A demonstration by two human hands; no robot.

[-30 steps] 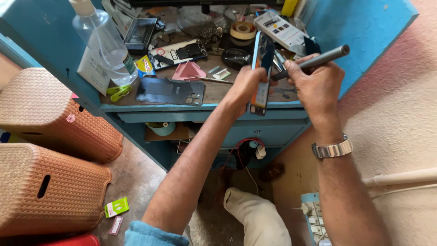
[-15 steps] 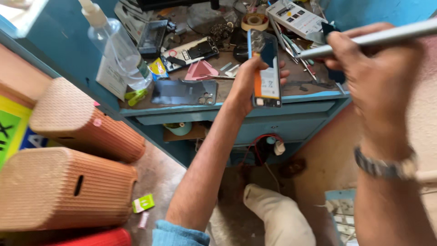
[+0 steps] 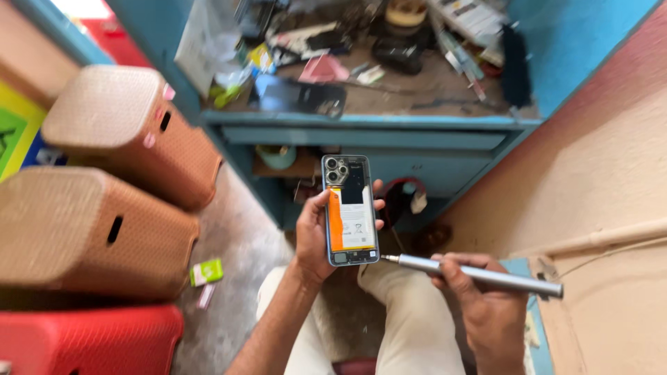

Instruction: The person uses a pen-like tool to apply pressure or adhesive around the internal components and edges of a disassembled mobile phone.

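At frame centre, our left hand (image 3: pixel 316 236) grips an opened phone (image 3: pixel 351 210), its orange-edged battery and camera cluster exposed. Our right hand (image 3: pixel 486 305) pinches a silver screwdriver (image 3: pixel 479 275), its tip just beside the phone's lower right corner.

Matt silvery metal screwdriver (image 3: pixel 479 274), glossy opened phone (image 3: pixel 349 210), woven-textured plastic stools (image 3: pixel 90 229), scuffed painted bench (image 3: pixel 368 125).

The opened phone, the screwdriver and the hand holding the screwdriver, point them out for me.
opened phone (image 3: pixel 351 215), head view, on its orange battery.
screwdriver (image 3: pixel 479 274), head view, mid-shaft.
right hand (image 3: pixel 486 305), head view, back of the hand.
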